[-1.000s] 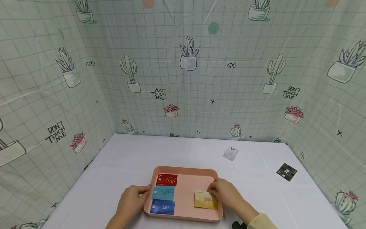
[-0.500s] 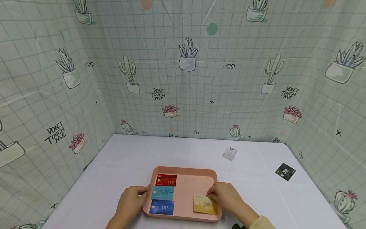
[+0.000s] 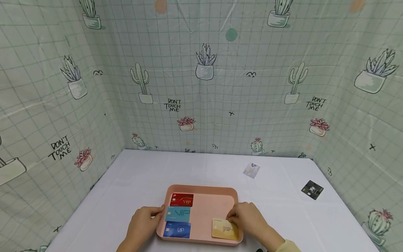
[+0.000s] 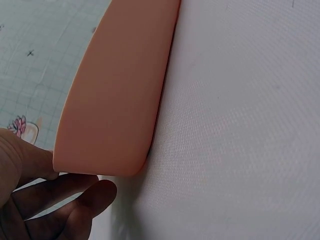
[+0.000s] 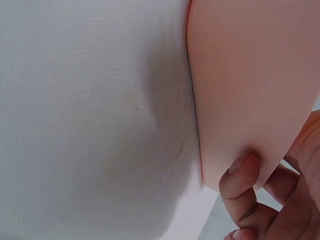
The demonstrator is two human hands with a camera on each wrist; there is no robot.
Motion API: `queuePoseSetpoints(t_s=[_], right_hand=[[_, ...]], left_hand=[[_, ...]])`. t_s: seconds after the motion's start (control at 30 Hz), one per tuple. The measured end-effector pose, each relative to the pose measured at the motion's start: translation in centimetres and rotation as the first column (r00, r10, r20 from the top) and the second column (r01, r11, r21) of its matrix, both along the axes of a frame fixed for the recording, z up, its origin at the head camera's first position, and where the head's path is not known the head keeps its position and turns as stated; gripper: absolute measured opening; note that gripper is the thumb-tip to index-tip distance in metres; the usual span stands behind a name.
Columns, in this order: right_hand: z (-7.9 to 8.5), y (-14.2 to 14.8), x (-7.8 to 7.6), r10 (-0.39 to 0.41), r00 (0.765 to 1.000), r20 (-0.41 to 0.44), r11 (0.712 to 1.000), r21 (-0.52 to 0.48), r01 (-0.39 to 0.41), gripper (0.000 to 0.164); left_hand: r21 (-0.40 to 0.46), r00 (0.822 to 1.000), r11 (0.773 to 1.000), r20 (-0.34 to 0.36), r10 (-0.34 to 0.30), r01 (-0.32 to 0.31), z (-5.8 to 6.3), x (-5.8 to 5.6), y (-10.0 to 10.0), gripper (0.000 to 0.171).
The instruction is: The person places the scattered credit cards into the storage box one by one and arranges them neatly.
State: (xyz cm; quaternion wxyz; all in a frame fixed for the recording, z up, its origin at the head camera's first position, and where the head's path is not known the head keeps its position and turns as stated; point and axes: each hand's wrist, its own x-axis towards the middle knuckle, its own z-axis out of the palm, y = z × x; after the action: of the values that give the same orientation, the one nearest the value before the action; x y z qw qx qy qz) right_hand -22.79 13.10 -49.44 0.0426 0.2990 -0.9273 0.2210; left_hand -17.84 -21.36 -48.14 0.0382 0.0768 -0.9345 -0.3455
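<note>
One pink tray point(image 3: 204, 213) holds four cards point(image 3: 181, 200), with two more cards point(image 3: 251, 170) outside it and two hands point(image 3: 142, 221) at its sides.

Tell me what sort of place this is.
Probably a staged tabletop booth: a white-covered table backed and flanked by cactus-print sheets, with a pink tray of cards on it.

At lower centre, the tray point(image 3: 201, 213) is showing plain peach-pink. At its left, the red card point(image 3: 182, 200) is bearing gold letters, the teal card point(image 3: 177, 214) darker teal, the blue card point(image 3: 177, 230) white; at its right, the fourth card point(image 3: 224, 229) is showing golden yellow. Toward frame right, the grey card point(image 3: 251, 170) and the black card point(image 3: 312, 190) are contrasting with the white bench point(image 3: 176, 168). Above, the pale green cloth point(image 3: 201, 91) is displaying gridlines and potted cacti.
</note>
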Motion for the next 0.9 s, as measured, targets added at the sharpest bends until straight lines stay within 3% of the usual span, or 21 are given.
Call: queuePoseSetpoints(t_s=[0.53,0.9], right_hand=[[-0.1,-0.6,1.6,-0.01,0.996,-0.092,0.999,0.031,0.013,0.007],[0.1,-0.9,2.7,-0.046,0.998,0.035,0.998,-0.038,0.047,0.005]], left_hand=[[0.026,1.0,1.0,0.002,-0.013,0.013,-0.4,0.3,-0.7,0.025],[0.012,1.0,1.0,0.009,-0.023,0.023,-0.6,0.3,-1.1,0.025]])
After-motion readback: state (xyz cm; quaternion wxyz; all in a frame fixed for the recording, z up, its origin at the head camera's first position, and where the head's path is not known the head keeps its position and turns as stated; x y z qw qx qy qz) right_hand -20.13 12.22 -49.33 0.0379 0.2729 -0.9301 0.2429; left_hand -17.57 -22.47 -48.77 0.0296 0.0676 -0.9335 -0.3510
